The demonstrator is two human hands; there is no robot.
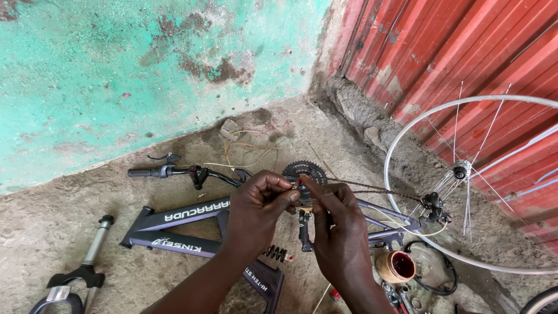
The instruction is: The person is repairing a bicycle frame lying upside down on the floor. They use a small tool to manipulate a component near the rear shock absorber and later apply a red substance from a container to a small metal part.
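Bike is well short of whole: the dark purple frame (pixel 192 224) lies flat on the concrete floor (pixel 58 215), handlebar (pixel 174 172) resting loose above it, suspension fork (pixel 87 261) off to one side, and the bare spoked wheel (pixel 465 174) leaning by the red corrugated wall (pixel 465 52). Chainring (pixel 303 171) and chain (pixel 372 187) are on the frame, and the rear derailleur (pixel 435 208) sits at the dropout. So drivetrain in place, front end and wheel not fitted, by my reading. Both my hands are raised over the crank area. My left hand (pixel 256 212) has its grip pinched nearly closed, thumb and fingertips pressed on a small part (pixel 301 195) held between the two hands; too small to say what it is. My right hand (pixel 340 232) meets it from the other side, fingers drawn tight on the same piece. A crank arm (pixel 304 231) hangs just under my hands. Small tub of red grease (pixel 396 266) stands on the floor near my right wrist.
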